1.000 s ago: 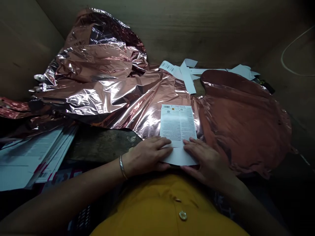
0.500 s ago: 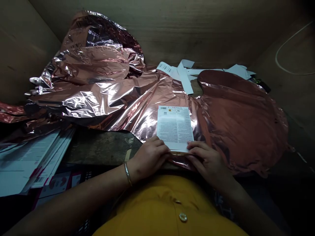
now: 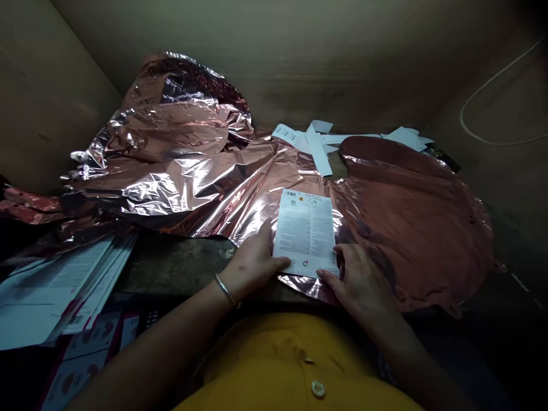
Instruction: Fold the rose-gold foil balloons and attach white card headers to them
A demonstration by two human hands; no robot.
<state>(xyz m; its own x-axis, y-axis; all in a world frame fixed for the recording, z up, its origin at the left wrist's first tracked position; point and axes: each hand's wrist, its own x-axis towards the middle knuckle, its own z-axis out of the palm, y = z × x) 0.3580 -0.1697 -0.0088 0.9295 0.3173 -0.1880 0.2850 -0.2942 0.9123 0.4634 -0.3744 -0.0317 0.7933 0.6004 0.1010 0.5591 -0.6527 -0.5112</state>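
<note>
A white printed packet with small text, a barcode and a round coloured logo lies in front of me on rose-gold foil balloons. My left hand grips its left edge, thumb on top near the lower corner and the other fingers along the side or under it. On the right edge is my right hand, its thumb on the lower right corner and its fingers curled at the side. Whether the packet is one sheet or a folded sleeve, I cannot tell.
White paper label strips lie behind the foil. A large flat foil balloon spreads to the right. Stacked printed cards sit at lower left. Wooden walls enclose the back and sides, and a white cord hangs at right.
My hands have moved from the packet's lower edge to its two sides. The lower part of the packet now shows flat, with its round logo visible. The view has shifted slightly.
</note>
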